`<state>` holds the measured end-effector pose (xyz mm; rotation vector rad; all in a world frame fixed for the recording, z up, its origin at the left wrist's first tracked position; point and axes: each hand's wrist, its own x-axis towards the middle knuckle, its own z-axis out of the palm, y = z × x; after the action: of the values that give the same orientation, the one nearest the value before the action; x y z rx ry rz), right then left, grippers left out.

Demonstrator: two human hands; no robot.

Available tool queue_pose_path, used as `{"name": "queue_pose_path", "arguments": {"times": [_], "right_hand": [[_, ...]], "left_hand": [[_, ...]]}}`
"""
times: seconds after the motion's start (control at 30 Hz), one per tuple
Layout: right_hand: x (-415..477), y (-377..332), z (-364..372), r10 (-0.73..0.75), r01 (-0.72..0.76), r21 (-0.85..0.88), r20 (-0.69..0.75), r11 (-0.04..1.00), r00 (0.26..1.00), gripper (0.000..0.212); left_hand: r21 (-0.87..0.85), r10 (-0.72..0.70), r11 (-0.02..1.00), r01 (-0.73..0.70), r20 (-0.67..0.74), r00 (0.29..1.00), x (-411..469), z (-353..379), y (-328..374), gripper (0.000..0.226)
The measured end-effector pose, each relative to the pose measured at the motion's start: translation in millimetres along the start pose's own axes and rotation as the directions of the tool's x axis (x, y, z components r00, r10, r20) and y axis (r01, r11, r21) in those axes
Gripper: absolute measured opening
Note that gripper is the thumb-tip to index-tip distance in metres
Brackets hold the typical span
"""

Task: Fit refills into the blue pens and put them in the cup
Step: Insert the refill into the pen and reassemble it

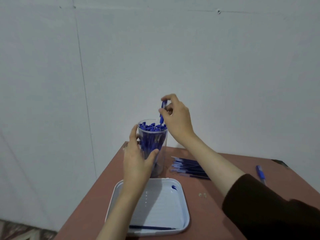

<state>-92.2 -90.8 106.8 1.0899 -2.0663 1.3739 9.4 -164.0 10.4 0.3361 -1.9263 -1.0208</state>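
Clear plastic cup (156, 163), packed with blue pens (150, 129), stands near the table's (216, 213) far left corner; my left hand (136, 158) wraps its side. 1 blue pen (163, 108), upright with its lower end at the rim, is pinched in my right hand's (176, 118) fingertips. Lettering on pens: too blurred to read. Refills (188, 168): pile just right of the cup. White tray (184, 213) at the near left edge holds 1 refill (152, 227). 1 loose pen (260, 174) lies far right.
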Motion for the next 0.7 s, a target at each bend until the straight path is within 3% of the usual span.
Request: {"name": "queue_pose_path", "arguments": {"times": [0.17, 0.33, 0.43, 0.57, 0.7], "right_hand": [[-3, 11, 4, 0.083, -0.052, -0.155, 0.197, 0.987, 0.977, 0.008], [-4, 8, -3, 0.100, -0.020, -0.259, 0.301, 0.966, 0.948, 0.048], [-11, 3, -9, 0.079, 0.023, -0.277, 0.349, 0.961, 0.934, 0.052], [-24, 3, -24, -0.005, 0.058, -0.181, 0.277, 0.982, 0.961, 0.035], [-47, 22, -49, 0.058, -0.030, -0.154, 0.181, 0.988, 0.982, 0.028]], "left_hand": [[-0.035, -0.009, 0.999, 0.009, -0.009, 1.000, 1, 0, 0, 0.091], [-0.064, 0.002, 0.998, -0.003, -0.003, 1.000, -1, -1, 5, 0.087], [-0.057, 0.001, 0.998, -0.001, -0.002, 1.000, -2, -3, 6, 0.087], [0.001, 0.006, 1.000, -0.006, -0.004, 1.000, -3, -4, 5, 0.087], [0.012, 0.004, 1.000, -0.004, -0.012, 1.000, -8, -3, 7, 0.083]]}}
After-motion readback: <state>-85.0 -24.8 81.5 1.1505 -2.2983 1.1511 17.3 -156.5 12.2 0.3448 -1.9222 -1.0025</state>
